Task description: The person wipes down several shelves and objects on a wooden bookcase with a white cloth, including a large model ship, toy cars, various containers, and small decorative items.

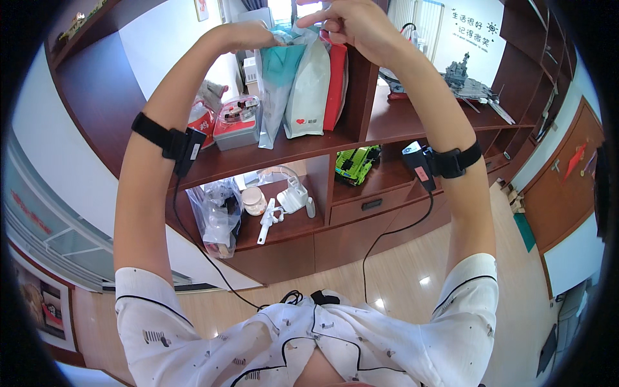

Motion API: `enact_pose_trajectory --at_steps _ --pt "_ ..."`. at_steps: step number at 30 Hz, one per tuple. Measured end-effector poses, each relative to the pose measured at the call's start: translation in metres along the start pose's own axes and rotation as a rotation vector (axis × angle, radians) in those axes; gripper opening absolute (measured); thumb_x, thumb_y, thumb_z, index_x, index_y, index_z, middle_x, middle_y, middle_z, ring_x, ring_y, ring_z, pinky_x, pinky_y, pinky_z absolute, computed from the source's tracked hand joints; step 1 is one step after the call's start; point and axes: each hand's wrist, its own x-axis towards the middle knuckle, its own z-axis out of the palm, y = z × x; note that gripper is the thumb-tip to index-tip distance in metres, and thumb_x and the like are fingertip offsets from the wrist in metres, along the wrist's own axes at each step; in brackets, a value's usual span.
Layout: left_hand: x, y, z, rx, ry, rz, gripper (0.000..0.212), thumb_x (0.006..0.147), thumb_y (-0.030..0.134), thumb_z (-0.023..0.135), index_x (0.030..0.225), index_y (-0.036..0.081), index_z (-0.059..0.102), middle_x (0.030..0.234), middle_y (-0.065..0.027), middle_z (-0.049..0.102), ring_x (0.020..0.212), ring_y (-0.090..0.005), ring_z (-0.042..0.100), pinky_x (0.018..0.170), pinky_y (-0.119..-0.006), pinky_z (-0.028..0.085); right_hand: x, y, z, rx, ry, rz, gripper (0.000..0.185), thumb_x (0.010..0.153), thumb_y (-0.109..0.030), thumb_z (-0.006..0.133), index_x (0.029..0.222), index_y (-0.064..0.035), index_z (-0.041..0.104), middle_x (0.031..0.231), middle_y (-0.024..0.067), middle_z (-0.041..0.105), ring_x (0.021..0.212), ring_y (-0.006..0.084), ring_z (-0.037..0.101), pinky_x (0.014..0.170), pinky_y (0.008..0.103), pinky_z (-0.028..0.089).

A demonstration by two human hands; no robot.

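At the upper shelf, my left hand [249,36] has its fingers at the top of a tall teal-and-clear plastic bag [279,72]. Its fingertips are partly hidden in the folds there. My right hand [355,26] is raised above the neighbouring bags, index finger stretched leftward and the others loosely curled. Nothing shows in its grasp. Below it a white pouch [309,92] with a small red heart stands upright. A red packet [336,82] leans beside that pouch, against the shelf's upright divider.
Left of the bags sit a grey box with a red lid [237,130] and a red-and-white package [202,121]. The lower shelf holds a clear plastic bag [217,213], a jar [254,200], a white device [293,193] and a green toy vehicle [357,163]. A model warship [464,84] stands right.
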Motion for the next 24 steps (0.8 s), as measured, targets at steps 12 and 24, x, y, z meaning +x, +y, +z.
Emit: enact_pose_trajectory --at_steps 12,24 --pt "-0.052 -0.006 -0.005 -0.031 0.549 0.227 0.044 0.088 0.031 0.069 0.123 0.005 0.062 0.119 -0.0218 0.064 0.109 -0.0309 0.064 0.095 -0.039 0.050 -0.022 -0.047 0.072 0.330 0.190 0.194 0.039 0.104 -0.007 0.046 0.141 0.0042 0.041 0.130 0.0155 0.057 0.120 0.0288 0.060 0.107 0.0463 0.050" --pt "-0.239 0.003 0.131 -0.232 0.836 0.353 0.013 0.080 -0.002 0.071 0.092 0.001 0.072 0.101 -0.0128 0.070 0.089 -0.0267 0.068 0.075 -0.032 0.053 -0.114 0.031 0.143 0.204 0.018 0.341 0.031 0.105 -0.008 0.046 0.134 -0.0027 0.051 0.118 0.0184 0.065 0.104 0.0208 0.068 0.095 0.0329 0.056"
